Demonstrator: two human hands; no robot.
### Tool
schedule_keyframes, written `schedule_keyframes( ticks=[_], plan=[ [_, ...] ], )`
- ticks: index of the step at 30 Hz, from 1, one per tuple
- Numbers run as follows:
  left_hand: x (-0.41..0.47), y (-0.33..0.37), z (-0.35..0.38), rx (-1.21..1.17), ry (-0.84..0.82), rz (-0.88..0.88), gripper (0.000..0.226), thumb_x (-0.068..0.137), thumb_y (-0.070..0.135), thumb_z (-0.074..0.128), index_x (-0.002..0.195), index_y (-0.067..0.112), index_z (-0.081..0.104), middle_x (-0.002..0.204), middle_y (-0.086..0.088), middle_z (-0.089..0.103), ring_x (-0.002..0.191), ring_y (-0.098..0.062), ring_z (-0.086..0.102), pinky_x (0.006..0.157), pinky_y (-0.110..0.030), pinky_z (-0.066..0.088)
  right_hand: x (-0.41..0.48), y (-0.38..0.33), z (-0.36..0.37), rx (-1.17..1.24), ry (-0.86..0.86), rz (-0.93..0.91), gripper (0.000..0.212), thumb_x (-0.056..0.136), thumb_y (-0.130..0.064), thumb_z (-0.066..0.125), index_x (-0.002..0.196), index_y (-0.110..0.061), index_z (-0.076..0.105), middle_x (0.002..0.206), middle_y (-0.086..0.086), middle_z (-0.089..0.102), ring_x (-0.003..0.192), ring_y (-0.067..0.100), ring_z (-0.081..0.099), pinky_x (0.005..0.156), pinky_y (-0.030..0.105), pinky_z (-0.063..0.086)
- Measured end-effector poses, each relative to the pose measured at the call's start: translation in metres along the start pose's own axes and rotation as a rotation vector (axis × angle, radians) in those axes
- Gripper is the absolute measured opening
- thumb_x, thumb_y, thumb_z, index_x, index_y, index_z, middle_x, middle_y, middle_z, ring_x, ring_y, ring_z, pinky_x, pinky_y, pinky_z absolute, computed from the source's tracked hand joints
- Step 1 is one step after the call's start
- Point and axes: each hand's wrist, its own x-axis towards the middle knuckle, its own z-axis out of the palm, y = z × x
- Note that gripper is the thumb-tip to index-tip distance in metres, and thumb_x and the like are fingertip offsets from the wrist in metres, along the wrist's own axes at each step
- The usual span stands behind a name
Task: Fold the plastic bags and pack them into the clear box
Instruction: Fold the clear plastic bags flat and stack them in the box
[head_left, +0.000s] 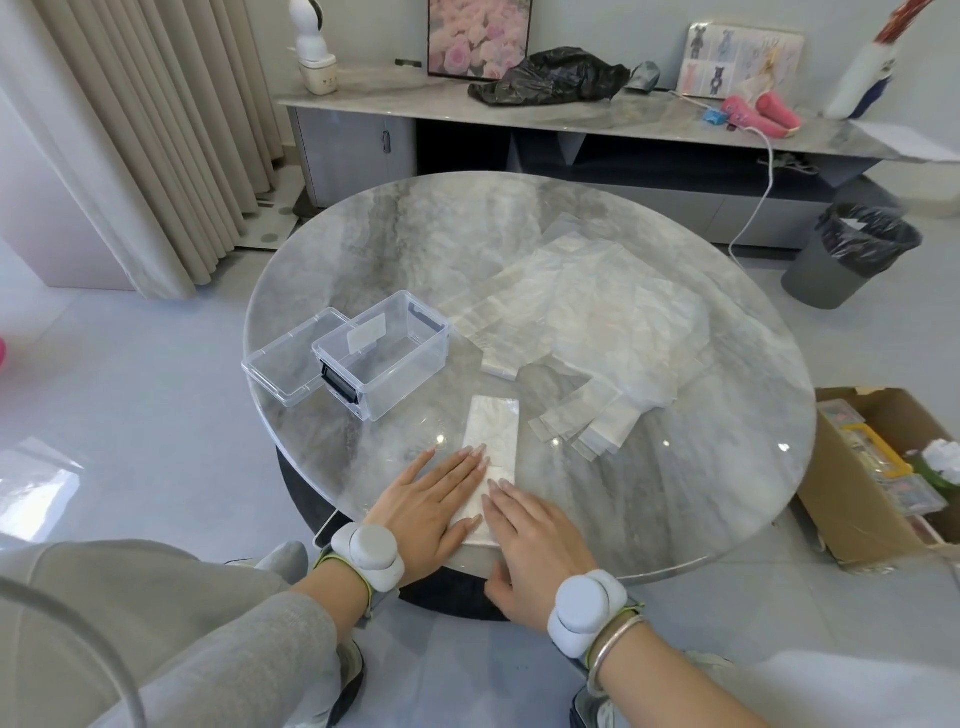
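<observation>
A translucent white plastic bag folded into a long narrow strip (492, 457) lies at the near edge of the round grey marble table (675, 509). The left hand (434, 512) and right hand (537, 545) both press it flat, fingers straight. Unfolded bags (587, 322) lie beyond, the open clear plastic box (384, 353) left of them.

Grey-veined marble table (395, 249), white bags (587, 317)

We've got a round grey marbled table (363, 244): open clear box (405, 364) at the left, its lid (291, 358) just beside it, plastic bags (587, 312) spread flat on the right, one folded bag (493, 431) nearest us.
</observation>
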Motion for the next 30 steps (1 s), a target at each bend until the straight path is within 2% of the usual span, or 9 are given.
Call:
schedule_keyframes(
  ticks=[5, 6, 8, 10, 17, 21, 24, 27, 30],
  plan=[
    [0.003, 0.0, -0.006, 0.0, 0.013, 0.002, 0.06, 0.102, 0.048, 0.021, 0.149, 0.014, 0.037, 0.156, -0.001, 0.033, 0.144, -0.015, 0.031, 0.113, -0.04, 0.021, 0.007, 0.01, -0.003, 0.045, -0.072, -0.029, 0.068, 0.043, -0.028, 0.079, 0.108, -0.01, 0.073, 0.114, 0.004, 0.07, 0.108, 0.015, 0.065, 0.085, 0.027, 0.055],
    [0.003, 0.0, -0.006, 0.0, 0.012, 0.0, 0.06, 0.102, 0.048, 0.025, 0.149, 0.014, 0.037, 0.156, -0.001, 0.033, 0.144, -0.015, 0.031, 0.113, -0.04, 0.021, 0.008, 0.012, 0.0, 0.027, -0.051, -0.033, 0.058, 0.051, -0.024, 0.076, 0.107, -0.009, 0.073, 0.112, 0.005, 0.07, 0.107, 0.016, 0.066, 0.084, 0.027, 0.056],
    [0.002, 0.001, -0.005, 0.001, 0.013, -0.006, 0.059, 0.101, 0.047, 0.027, 0.15, 0.014, 0.036, 0.156, -0.001, 0.031, 0.144, -0.015, 0.03, 0.114, -0.04, 0.02, 0.01, 0.015, 0.003, -0.006, -0.009, -0.049, 0.042, 0.071, -0.017, 0.052, 0.105, -0.008, 0.074, 0.111, 0.007, 0.071, 0.107, 0.019, 0.066, 0.083, 0.029, 0.056],
    [0.001, 0.002, -0.007, -0.002, 0.012, -0.006, 0.06, 0.101, 0.047, 0.025, 0.15, 0.014, 0.036, 0.157, -0.001, 0.031, 0.144, -0.016, 0.03, 0.113, -0.04, 0.021, 0.011, 0.018, 0.006, -0.001, -0.004, -0.061, 0.05, 0.075, -0.013, 0.035, 0.106, -0.007, 0.073, 0.114, 0.008, 0.069, 0.11, 0.02, 0.064, 0.084, 0.031, 0.056],
    [0.001, 0.004, -0.014, -0.01, 0.023, 0.008, 0.056, 0.1, 0.041, 0.027, 0.146, 0.013, 0.043, 0.152, -0.002, 0.04, 0.139, -0.017, 0.04, 0.107, -0.037, 0.026, 0.011, 0.024, 0.007, 0.072, -0.032, -0.111, 0.043, 0.082, -0.014, 0.039, 0.109, -0.008, 0.072, 0.118, 0.007, 0.068, 0.112, 0.017, 0.063, 0.085, 0.029, 0.056],
    [0.0, 0.004, -0.017, -0.191, 0.061, -0.046, 0.055, 0.101, 0.038, 0.025, 0.15, 0.016, 0.035, 0.152, 0.004, 0.04, 0.14, -0.01, 0.037, 0.11, -0.033, 0.026, 0.012, 0.029, 0.002, 0.244, 0.014, -0.017, 0.045, 0.084, -0.015, 0.037, 0.113, -0.015, 0.071, 0.121, -0.001, 0.067, 0.114, 0.011, 0.062, 0.091, 0.025, 0.052],
    [-0.001, 0.002, -0.028, -0.42, 0.071, -0.127, 0.062, 0.089, 0.032, 0.022, 0.148, 0.02, 0.035, 0.146, 0.008, 0.048, 0.129, -0.013, 0.047, 0.109, -0.03, 0.03, 0.011, 0.032, -0.005, 0.448, -0.044, 0.119, 0.046, 0.09, -0.013, 0.035, 0.127, -0.018, 0.062, 0.136, -0.006, 0.056, 0.128, 0.007, 0.048, 0.108, 0.018, 0.033],
    [-0.007, -0.007, -0.032, -0.481, 0.065, -0.209, 0.072, 0.073, 0.037, 0.024, 0.142, 0.028, 0.041, 0.138, 0.014, 0.053, 0.122, -0.014, 0.049, 0.105, -0.029, 0.036, 0.014, 0.033, -0.012, 0.524, -0.066, 0.204, 0.041, 0.096, -0.007, 0.042, 0.129, -0.023, 0.06, 0.136, -0.011, 0.054, 0.128, 0.005, 0.048, 0.104, 0.01, 0.029],
    [-0.008, -0.012, -0.026, -0.422, 0.059, -0.161, 0.061, 0.074, 0.032, 0.037, 0.134, 0.03, 0.049, 0.134, 0.015, 0.055, 0.124, -0.012, 0.05, 0.106, -0.031, 0.037, 0.016, 0.035, -0.017, 0.553, -0.106, 0.228, 0.038, 0.098, -0.011, 0.044, 0.129, -0.026, 0.06, 0.132, -0.012, 0.058, 0.12, 0.01, 0.053, 0.097, 0.017, 0.039]
  ],
)
